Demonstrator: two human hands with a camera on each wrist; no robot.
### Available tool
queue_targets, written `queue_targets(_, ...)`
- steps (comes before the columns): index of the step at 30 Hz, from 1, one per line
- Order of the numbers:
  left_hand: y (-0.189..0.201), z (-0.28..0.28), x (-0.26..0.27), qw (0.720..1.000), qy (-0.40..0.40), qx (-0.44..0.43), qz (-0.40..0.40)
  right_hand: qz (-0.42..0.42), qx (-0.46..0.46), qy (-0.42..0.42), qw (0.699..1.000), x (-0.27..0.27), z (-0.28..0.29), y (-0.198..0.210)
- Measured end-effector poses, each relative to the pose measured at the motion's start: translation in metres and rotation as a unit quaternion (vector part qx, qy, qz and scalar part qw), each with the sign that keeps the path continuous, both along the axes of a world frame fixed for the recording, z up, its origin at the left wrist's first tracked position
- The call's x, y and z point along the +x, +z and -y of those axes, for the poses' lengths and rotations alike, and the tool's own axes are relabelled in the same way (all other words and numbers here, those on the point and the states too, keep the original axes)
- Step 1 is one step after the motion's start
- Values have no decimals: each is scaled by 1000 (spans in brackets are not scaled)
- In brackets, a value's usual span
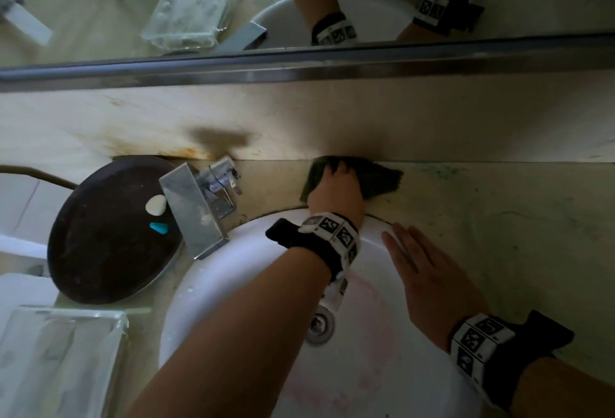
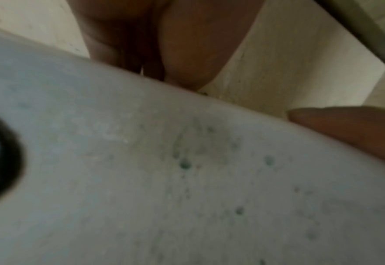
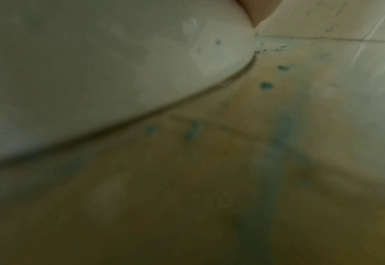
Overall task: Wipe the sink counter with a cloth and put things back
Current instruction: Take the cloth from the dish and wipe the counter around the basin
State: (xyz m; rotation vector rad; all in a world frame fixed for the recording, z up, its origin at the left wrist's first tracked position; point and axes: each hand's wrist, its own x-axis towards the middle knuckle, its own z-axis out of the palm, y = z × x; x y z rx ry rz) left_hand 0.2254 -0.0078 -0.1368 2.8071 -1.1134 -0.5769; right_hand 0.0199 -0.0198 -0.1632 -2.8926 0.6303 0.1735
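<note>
My left hand (image 1: 336, 194) is on the dark green cloth (image 1: 376, 181), fingers curled down into it, pressing it to the counter (image 1: 499, 218) at the back edge, right where the counter meets the wall, just behind the sink (image 1: 233, 284) rim. Cloth sticks out from under the hand on both sides, more to the right. My right hand (image 1: 429, 271) lies flat, fingers straight and together, holding nothing, palm down across the right rim of the sink with the fingertips reaching toward the cloth but apart from it. Greenish-blue smears and dots on the counter to the right of the sink; the right wrist view shows them close along the sink rim (image 3: 119, 71), blurry. The left wrist view shows the same kind of dots on the white sink surface (image 2: 187, 179), my left fingers (image 2: 187, 44) above it at the counter, cloth not visible there. Square metal faucet (image 1: 196, 204) at the back left of the sink. Left of it a round dark tray (image 1: 100, 244) with a white soap piece (image 1: 155, 204) and a small teal piece (image 1: 159, 227) on it. Clear glass dish (image 1: 60, 361) at the front left corner of the counter. Mirror (image 1: 133, 2) above the wall strip, metal frame along its bottom.
</note>
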Motion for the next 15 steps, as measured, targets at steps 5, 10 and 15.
queue_targets(5,-10,-34,30,999,50,-13,14,1,1,1,1000,1,0,-1)
queue_targets(10,-11,-70,65,975,212,53,28,4,4,7,1000,1,1,-2)
queue_targets(15,-6,-61,86,954,288,75,18,11,9,5,1000,0,1,2)
